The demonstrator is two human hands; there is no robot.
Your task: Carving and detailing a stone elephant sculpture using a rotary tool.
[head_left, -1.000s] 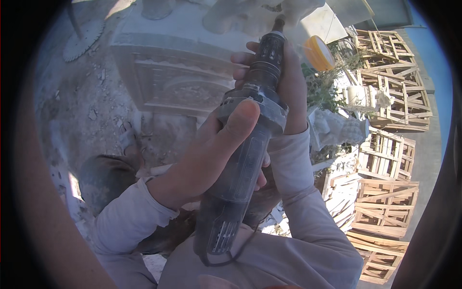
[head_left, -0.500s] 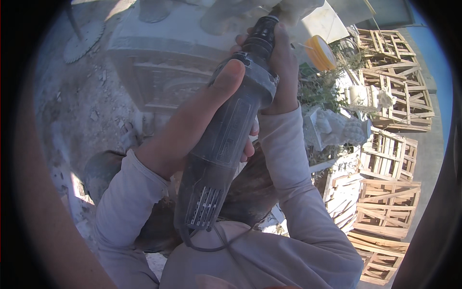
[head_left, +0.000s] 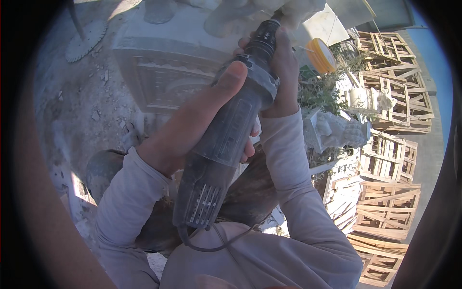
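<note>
A dark, dusty electric die grinder (head_left: pixel 224 132) slants up and away in front of me, its cord (head_left: pixel 207 248) looping from the rear end near my lap. My left hand (head_left: pixel 211 98) is wrapped round the grinder's body, thumb along the top. Further forward, my right hand (head_left: pixel 286 72) grips the neck from the right side. The tip meets or nearly touches a pale carved stone figure (head_left: pixel 231 19) at the top edge; haze and the tool hide the exact contact. Beneath the figure is a squared stone pedestal (head_left: pixel 168 62) with carved panels.
Wooden crates (head_left: pixel 387 207) are stacked along the right. Before them stand white carved pieces (head_left: pixel 337 127), some plants (head_left: pixel 315 89) and a yellow round container (head_left: pixel 321 55). A toothed disc (head_left: pixel 86 43) lies on the rubble-strewn ground (head_left: pixel 91 96) at left.
Both hands keep their grip on the die grinder, which has hardly moved. The pedestal and the toothed disc appear slightly shifted in the picture.
</note>
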